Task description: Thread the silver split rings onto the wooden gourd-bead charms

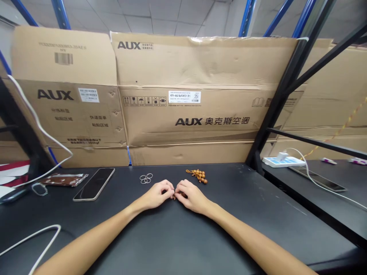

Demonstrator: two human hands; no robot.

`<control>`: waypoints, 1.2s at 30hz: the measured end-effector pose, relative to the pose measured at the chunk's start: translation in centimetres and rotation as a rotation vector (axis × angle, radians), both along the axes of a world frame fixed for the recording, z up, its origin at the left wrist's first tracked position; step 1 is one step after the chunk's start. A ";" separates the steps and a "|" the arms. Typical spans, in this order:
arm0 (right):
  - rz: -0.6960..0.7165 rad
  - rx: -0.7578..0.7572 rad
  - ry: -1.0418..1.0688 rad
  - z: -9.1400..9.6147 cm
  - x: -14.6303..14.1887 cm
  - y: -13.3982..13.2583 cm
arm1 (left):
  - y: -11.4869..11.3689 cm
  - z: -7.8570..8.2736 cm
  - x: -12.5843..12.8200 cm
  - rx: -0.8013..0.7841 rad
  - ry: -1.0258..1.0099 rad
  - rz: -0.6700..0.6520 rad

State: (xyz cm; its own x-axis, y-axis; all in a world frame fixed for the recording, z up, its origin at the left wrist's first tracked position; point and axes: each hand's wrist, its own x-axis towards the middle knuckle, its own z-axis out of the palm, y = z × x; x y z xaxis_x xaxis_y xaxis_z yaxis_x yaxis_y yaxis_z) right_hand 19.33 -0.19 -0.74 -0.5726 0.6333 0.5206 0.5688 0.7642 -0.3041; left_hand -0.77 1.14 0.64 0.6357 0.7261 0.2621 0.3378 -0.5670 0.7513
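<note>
Wide cardboard panel [212, 78]: AUX twice, 奥克斯空调; white label [185, 97] on it: KFR-46G, 25 (smaller print illegible). Left cardboard panel [69, 78]: AUX, 快递面单, 粘贴区域.

The left hand [157, 194] and the right hand [194, 196] are bare, as are both slim forearms [106, 233], tapering toward narrow wrists [138, 204].

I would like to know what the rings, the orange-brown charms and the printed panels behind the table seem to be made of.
Rings: probably polished metal, being thin, silvery and shiny.
Charms: perhaps varnished wood, from the warm brown gloss, but plastic is possible.
Panels: cardboard, matt brown, with fold creases and carton printing.
</note>
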 end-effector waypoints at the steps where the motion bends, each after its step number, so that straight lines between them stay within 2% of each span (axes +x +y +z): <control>1: -0.011 -0.001 -0.004 0.0 0.0 0.0 | 0.0 0.0 0.0 0.006 0.002 -0.008; 5: -0.033 -0.008 -0.012 0.0 0.1 0.0 | -0.1 0.2 0.0 0.006 0.027 -0.002; 13: 0.050 0.006 -0.010 0.3 -0.3 -0.6 | -0.5 0.4 0.0 0.061 0.080 0.032; 21: -0.080 0.003 -0.005 -0.2 -0.1 0.0 | -0.2 0.4 -0.3 0.102 0.088 -0.019; 26: -0.059 0.053 -0.014 -0.3 -0.2 -0.2 | -0.3 0.1 -0.1 0.132 0.093 0.046; 30: -0.053 0.087 -0.024 -0.3 -0.3 -0.2 | -0.2 0.0 0.0 0.183 0.086 0.038; 36: -0.185 0.067 0.003 -0.4 -0.2 0.2 | -0.4 0.1 0.0 0.198 0.084 0.055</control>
State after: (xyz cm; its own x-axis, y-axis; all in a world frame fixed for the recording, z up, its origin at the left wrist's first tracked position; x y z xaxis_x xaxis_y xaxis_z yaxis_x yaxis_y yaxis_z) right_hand 19.18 0.00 -1.15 -0.4479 0.6914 0.5669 0.7005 0.6654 -0.2580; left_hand -0.80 0.79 0.70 0.6217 0.7002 0.3509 0.4290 -0.6793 0.5955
